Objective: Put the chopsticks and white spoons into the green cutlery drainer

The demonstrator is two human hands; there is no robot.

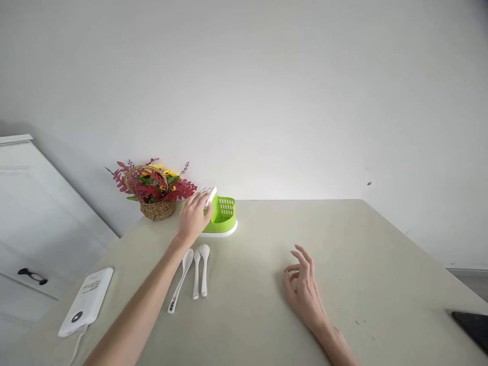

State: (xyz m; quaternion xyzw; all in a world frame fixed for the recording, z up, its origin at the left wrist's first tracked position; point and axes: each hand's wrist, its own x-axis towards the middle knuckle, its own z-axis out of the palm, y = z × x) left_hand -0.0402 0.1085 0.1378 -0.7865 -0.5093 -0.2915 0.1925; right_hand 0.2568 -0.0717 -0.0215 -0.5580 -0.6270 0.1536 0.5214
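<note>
My left hand (193, 216) reaches to a green plastic caddy (224, 221) with slotted sides and a white base, at the back of the table. Its fingers and thumb close round a white slotted piece (212, 194) at the top of the caddy's left part; the hand hides much of that part. In front of the caddy lie three white spoons: a longer spoon (181, 282) with a marked handle, and two shorter ones, a middle spoon (196, 274) and a right spoon (205, 269). At the right, my right hand (303, 287) holds nothing, its fingers loosely bent and apart near the tabletop.
Left of the caddy stands a wicker basket (158, 210) of red and yellow flowers. A white power bank (87, 302) with a cable lies at the table's left edge, near a white cabinet (46, 213). A dark flat object (473, 328) shows at the right edge.
</note>
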